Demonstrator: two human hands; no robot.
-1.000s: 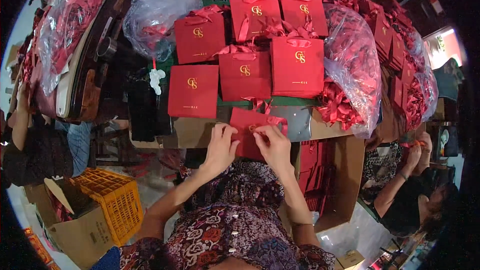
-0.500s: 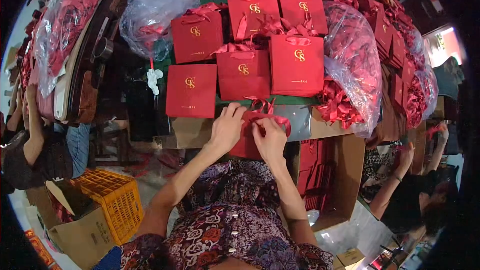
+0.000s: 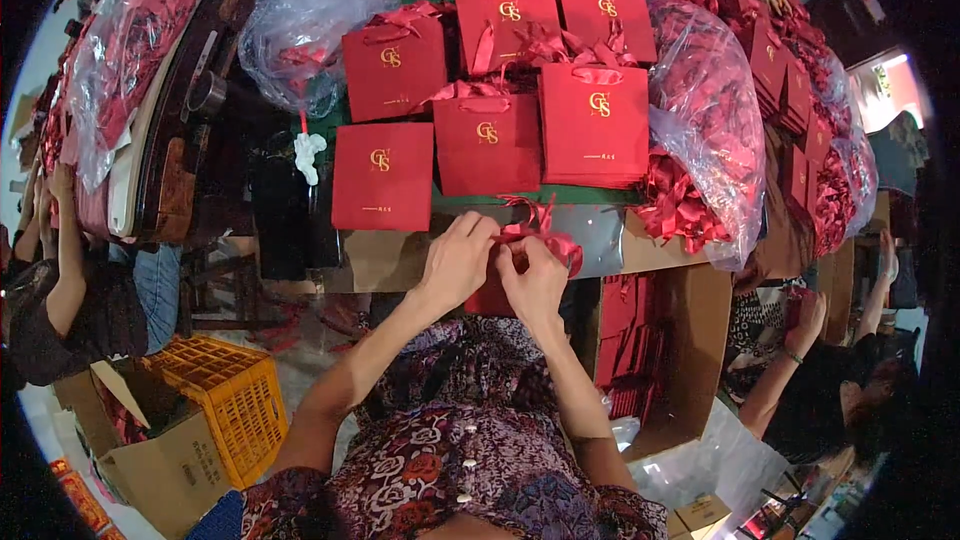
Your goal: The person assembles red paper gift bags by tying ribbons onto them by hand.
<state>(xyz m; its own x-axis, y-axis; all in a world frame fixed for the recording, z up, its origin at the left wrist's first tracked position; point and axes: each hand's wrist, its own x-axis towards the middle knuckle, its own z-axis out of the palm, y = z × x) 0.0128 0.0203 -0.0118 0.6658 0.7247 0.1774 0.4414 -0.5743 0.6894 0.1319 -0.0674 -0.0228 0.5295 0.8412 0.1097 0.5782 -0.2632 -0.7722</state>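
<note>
Close to my body, at the table's front edge, is a small red paper bag (image 3: 487,299), partly covered by my hands. My left hand (image 3: 461,256) is closed on its upper left part, fingers bent over the edge. With thumb and forefinger pinched together, my right hand (image 3: 533,282) grips the red satin ribbon (image 3: 562,249) at the bag's top. The exact pinch point is hidden behind the fingers. Just beyond my hands lie a flat red bag without a visible handle (image 3: 382,177) and a stack of red bags with ribbon handles (image 3: 487,147).
More red bag stacks (image 3: 595,125) cover the green table top. Clear plastic sacks of ribbon (image 3: 705,120) and a crumpled plastic bag (image 3: 315,20) flank them. A cardboard box of red bags (image 3: 690,350) stands below right, a yellow crate (image 3: 245,410) below left. People work on both sides.
My hands stay at the bag's top and shift slightly, the right one a little to the left and down. The held bag shows less between them. At right, a co-worker's hand has moved.
</note>
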